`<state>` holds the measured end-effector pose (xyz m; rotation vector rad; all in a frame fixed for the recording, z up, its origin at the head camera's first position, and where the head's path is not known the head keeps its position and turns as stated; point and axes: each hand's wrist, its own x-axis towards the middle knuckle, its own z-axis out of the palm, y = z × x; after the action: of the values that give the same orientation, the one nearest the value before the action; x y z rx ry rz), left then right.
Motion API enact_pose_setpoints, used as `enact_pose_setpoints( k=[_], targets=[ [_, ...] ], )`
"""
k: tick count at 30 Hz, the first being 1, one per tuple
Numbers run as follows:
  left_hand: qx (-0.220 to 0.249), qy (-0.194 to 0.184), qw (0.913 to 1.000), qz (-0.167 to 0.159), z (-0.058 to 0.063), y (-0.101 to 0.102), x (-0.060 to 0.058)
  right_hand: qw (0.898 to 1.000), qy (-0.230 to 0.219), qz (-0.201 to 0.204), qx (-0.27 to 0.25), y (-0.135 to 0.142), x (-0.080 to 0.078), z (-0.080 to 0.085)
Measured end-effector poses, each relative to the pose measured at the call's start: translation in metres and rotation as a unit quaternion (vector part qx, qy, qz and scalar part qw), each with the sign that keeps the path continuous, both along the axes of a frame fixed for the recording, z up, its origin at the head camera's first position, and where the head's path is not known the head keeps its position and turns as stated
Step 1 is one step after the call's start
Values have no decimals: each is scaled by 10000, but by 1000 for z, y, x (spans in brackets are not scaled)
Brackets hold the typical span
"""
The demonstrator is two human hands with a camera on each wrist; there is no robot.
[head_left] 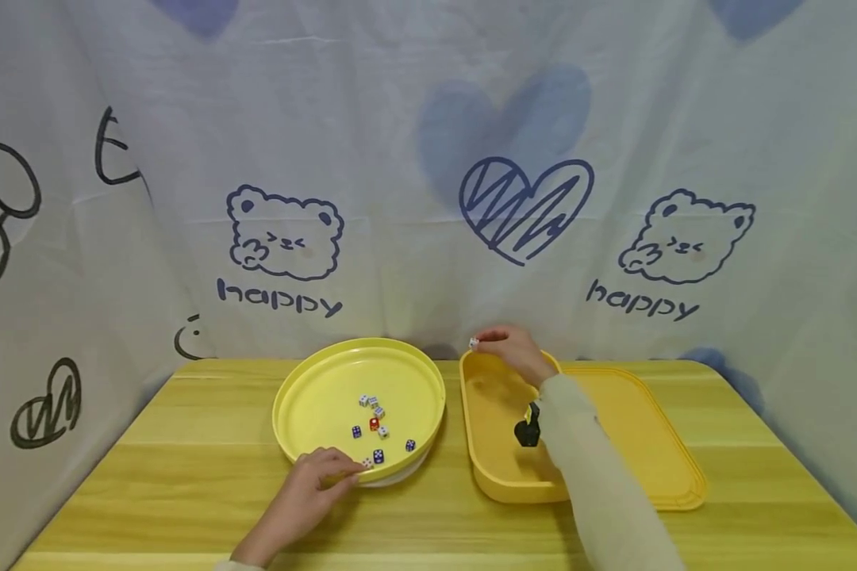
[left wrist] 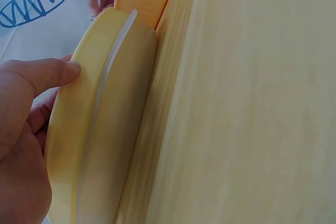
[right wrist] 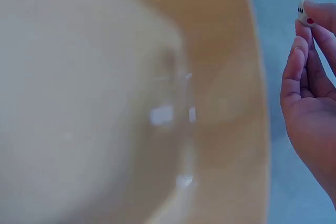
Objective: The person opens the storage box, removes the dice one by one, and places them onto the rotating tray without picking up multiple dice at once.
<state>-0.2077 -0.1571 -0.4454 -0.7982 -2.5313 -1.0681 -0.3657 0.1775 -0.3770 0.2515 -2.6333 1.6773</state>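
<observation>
A round yellow tray [head_left: 314, 381] stands on the left of the table with several dice in it, including blue dice [head_left: 378, 456] and a red die [head_left: 374, 424]. At its near rim, my left hand [head_left: 307, 488] holds the edge, thumb [left wrist: 65, 72] against the outer wall and the other fingers over the inside. A white die [head_left: 367, 462] lies close to those fingertips. Between thumb and fingers, my right hand [head_left: 517, 353] pinches another white die [right wrist: 305, 14]. That hand is over the far left corner of a deep orange-yellow box [head_left: 486, 440]; the right forearm hides part of the box.
A flat orange-yellow lid [head_left: 632, 428] lies to the right of the box, partly behind the right sleeve [head_left: 593, 460]. Beneath everything is a wooden table [head_left: 157, 468]. A printed white cloth [head_left: 393, 198] hangs behind its far edge. A black wrist camera [head_left: 528, 428] sits on the right wrist.
</observation>
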Motion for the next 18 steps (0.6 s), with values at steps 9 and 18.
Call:
enact_pose_setpoints(
  k=[9,18],
  targets=[
    [44,-45,10000,-24,0,-1,1,9996,27,134,-257,-10,13,30],
    [31,-87,10000,22,1,0,1,9979,299,321,-481,-23,31,49]
  ],
)
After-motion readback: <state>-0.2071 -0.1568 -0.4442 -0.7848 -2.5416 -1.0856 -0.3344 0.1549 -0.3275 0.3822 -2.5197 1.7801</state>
